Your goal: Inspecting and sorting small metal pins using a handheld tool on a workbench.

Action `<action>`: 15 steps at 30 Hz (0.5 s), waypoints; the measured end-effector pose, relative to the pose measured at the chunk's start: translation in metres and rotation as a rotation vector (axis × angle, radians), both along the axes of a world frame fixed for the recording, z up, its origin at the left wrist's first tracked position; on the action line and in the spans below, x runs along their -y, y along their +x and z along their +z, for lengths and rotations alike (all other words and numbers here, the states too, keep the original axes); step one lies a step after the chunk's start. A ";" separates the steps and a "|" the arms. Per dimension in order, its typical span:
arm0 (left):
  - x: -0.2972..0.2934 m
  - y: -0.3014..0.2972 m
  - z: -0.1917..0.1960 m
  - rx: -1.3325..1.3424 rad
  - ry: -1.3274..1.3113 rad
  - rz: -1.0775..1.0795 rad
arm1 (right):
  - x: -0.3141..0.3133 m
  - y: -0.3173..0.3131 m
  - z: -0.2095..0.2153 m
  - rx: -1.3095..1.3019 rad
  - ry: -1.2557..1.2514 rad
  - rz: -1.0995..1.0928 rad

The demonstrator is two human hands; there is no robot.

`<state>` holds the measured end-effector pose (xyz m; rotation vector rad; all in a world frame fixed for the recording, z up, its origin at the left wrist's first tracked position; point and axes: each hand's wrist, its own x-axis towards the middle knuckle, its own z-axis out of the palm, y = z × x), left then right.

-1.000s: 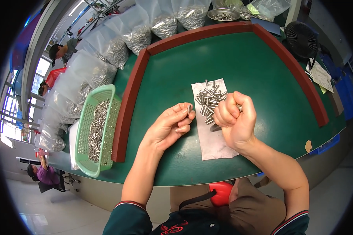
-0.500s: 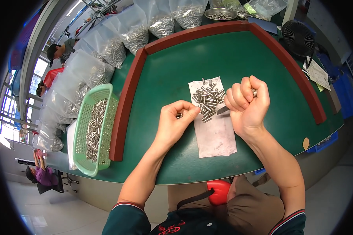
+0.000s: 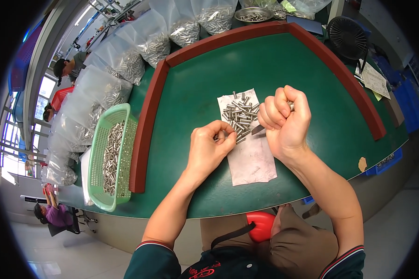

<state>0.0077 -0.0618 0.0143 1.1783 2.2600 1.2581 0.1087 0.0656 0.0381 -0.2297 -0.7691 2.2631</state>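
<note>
A pile of small silvery metal pins [image 3: 240, 113] lies on the upper part of a smudged white cloth [image 3: 253, 167]. At the pile's near left edge is my left hand [image 3: 210, 146], its fingers curled and thumb near the fingertips. Metal shows inside those fingers and looks like the same pins; how many cannot be made out. My right hand [image 3: 286, 123] is wrapped round the handle of a small knife [image 3: 257, 130]. The blade points left, at the right side of the pile, and most of the handle is hidden in my fist.
Dark red rails [image 3: 146, 125] border the green tabletop [image 3: 191, 88]. To the left stands a green plastic basket [image 3: 95, 172] with many pins. Clear bags of pins [image 3: 153, 46] line the far and left sides. A metal dish [image 3: 253, 15] and black fan [image 3: 347, 37] are at the back.
The view has shifted slightly. My left thumb and forefinger have shifted at the pile's near edge; my right hand still grips the knife beside the pins.
</note>
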 end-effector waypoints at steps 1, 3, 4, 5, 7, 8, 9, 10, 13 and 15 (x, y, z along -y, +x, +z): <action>0.003 -0.002 0.002 0.110 0.002 -0.028 | 0.000 0.001 0.000 0.003 0.000 -0.009; 0.008 0.002 0.009 0.225 -0.011 -0.075 | 0.001 0.001 -0.001 0.008 0.001 0.017; 0.013 0.002 0.009 0.228 -0.039 -0.098 | 0.003 0.000 -0.002 0.009 -0.005 0.042; 0.015 0.001 0.010 0.232 -0.046 -0.100 | 0.005 -0.001 -0.002 0.034 0.016 0.079; 0.018 0.000 0.013 0.159 -0.230 -0.167 | 0.008 -0.002 -0.002 0.057 0.058 0.153; 0.017 0.003 0.015 0.129 -0.243 -0.162 | 0.009 -0.002 -0.004 0.064 0.070 0.177; 0.016 0.004 0.016 0.133 -0.247 -0.166 | 0.010 -0.002 -0.007 0.070 0.083 0.201; 0.015 0.005 0.017 0.104 -0.265 -0.174 | 0.012 -0.002 -0.008 0.088 0.083 0.196; 0.014 0.005 0.011 0.052 -0.270 -0.186 | 0.016 -0.004 -0.012 0.128 0.101 0.168; 0.015 0.006 0.011 0.026 -0.254 -0.187 | 0.018 -0.004 -0.012 0.131 0.096 0.157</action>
